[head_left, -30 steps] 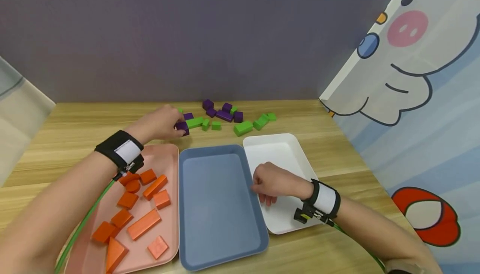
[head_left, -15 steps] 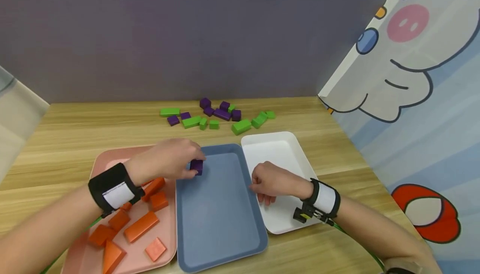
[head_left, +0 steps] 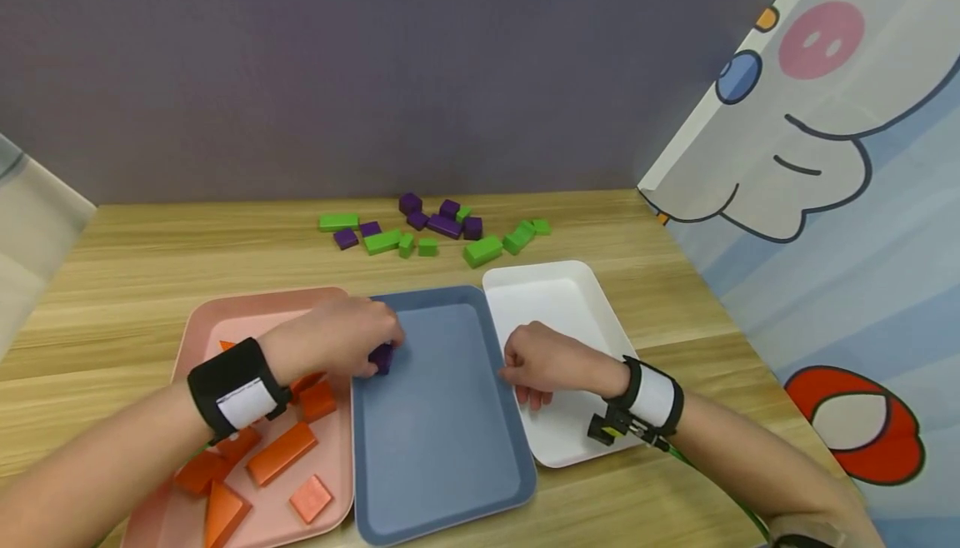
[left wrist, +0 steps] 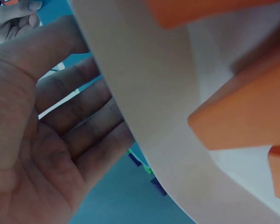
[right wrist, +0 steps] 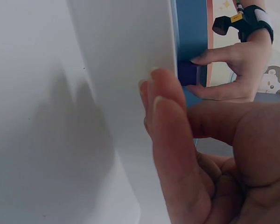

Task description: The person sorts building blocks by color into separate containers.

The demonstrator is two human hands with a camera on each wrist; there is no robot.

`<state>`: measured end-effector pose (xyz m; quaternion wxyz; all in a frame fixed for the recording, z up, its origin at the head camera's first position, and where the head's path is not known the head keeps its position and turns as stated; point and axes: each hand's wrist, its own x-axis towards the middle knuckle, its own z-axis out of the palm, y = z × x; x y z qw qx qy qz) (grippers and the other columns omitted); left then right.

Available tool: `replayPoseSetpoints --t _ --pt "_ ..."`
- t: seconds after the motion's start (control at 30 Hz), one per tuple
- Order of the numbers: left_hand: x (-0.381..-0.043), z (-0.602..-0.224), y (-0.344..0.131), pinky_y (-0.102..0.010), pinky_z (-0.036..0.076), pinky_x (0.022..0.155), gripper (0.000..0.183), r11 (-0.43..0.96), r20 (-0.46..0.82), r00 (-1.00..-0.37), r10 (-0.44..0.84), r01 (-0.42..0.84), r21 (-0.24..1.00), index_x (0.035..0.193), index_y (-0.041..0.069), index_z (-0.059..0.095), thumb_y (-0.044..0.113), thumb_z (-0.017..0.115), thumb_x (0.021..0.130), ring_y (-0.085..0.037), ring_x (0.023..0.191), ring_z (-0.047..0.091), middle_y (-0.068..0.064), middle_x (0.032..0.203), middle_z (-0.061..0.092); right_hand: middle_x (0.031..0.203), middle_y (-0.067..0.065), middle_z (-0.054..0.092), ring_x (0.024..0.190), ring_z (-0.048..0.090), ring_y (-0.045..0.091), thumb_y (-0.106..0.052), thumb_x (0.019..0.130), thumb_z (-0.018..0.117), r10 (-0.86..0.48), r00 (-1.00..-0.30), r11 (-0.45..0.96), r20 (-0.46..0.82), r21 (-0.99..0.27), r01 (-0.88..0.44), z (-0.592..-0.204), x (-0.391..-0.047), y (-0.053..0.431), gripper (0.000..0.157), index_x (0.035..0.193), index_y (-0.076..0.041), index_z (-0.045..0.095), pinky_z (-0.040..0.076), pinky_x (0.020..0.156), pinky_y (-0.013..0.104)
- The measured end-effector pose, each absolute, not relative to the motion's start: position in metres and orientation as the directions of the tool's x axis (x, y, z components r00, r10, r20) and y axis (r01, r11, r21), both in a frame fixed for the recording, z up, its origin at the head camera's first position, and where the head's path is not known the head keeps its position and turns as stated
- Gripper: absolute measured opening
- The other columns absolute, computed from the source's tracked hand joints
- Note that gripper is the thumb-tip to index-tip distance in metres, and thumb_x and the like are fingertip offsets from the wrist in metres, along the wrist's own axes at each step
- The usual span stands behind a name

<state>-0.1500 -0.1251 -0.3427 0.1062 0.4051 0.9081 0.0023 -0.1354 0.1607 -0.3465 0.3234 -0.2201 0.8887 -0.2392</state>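
Observation:
Between thumb and fingers, my left hand [head_left: 333,336] pinches a dark purple block [head_left: 382,358] low inside the upper left part of the blue tray [head_left: 442,448]. The right wrist view also shows this block [right wrist: 188,73] in the grip; in the left wrist view a tray wall hides it. My right hand [head_left: 555,361] hangs loosely curled over the left side of the white tray [head_left: 540,294], holding nothing. Purple blocks [head_left: 444,226] and green blocks [head_left: 483,251] lie scattered on the table behind the trays.
On the left, the pink tray [head_left: 255,302] holds several orange blocks [head_left: 282,453], partly under my left forearm. All three trays stand side by side on the wooden table [head_left: 615,281]. A grey panel [head_left: 375,73] rises at the back, and a cartoon-printed sheet [head_left: 825,198] borders the right.
My left hand has carried the purple block from the pile at the back toward me into the blue tray, then lowered it slightly. The right hand has stayed put.

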Motion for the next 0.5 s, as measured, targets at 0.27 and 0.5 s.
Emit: replayPoseSetpoints --t 0.27,0.5 --pt "-0.152 -0.343 -0.123 -0.029 0.047 0.063 0.033 0.665 -0.215 -0.634 0.743 0.736 0.127 0.100 0.016 0.068 0.024 0.080 0.070 -0.012 0.071 0.051 0.003 0.086 0.062 0.052 0.001 0.063 0.043 0.061 0.017 -0.016 0.091 0.057 -0.547 -0.694 0.791 -0.468 -0.561 -0.245 -0.347 -0.135 0.161 0.030 0.063 -0.007 0.062 0.052 0.048 0.040" --pt "-0.180 -0.336 -0.130 -0.028 0.046 0.064 0.029 0.625 -0.072 -0.627 0.775 0.746 0.229 0.097 0.013 0.069 0.033 0.075 0.076 -0.009 0.068 0.051 0.002 0.079 0.062 0.053 0.002 0.063 0.044 0.062 0.017 -0.016 0.091 0.057 -0.553 -0.695 0.784 -0.460 -0.570 -0.246 -0.346 -0.133 0.161 0.029 0.064 -0.006 0.062 0.052 0.046 0.036"
